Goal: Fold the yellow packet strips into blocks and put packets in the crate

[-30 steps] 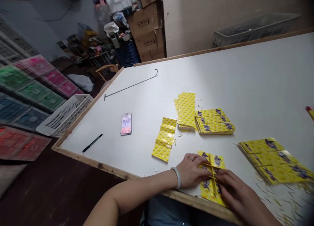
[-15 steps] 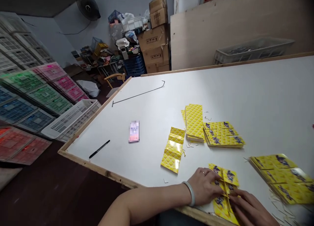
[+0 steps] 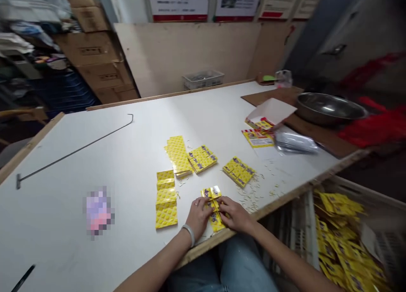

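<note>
At the table's front edge lies a yellow printed card sheet (image 3: pixel 216 223) with dark blue figures and crease lines dividing it into panels. My left hand (image 3: pixel 198 218), with a pale bangle at the wrist, grips its left side with bent fingers. From the other side my right hand (image 3: pixel 235 215) pinches the sheet near its middle crease. The fingertips cover part of the panels. Left of my hands rests a creased yellow strip (image 3: pixel 165 199) with a scale-like pattern. Beyond are a stack of patterned yellow sheets (image 3: pixel 178 153) and two stacks of figure-printed cards (image 3: pixel 202 158) (image 3: pixel 239 171).
Thin offcuts (image 3: pixel 250 197) lie scattered to the right. A long metal rod (image 3: pixel 79 149) and a pen (image 3: pixel 23 278) are at left. An opened box (image 3: pixel 269 112), clear plastic sleeves (image 3: pixel 294 142) and a metal basin (image 3: pixel 330 108) stand back right. A crate (image 3: pixel 314 228) holds yellow packets below.
My view has swung to the right, bringing the basin, the box and the crate of packets into sight. Both hands stay on the same card sheet, with fingers slightly shifted.
</note>
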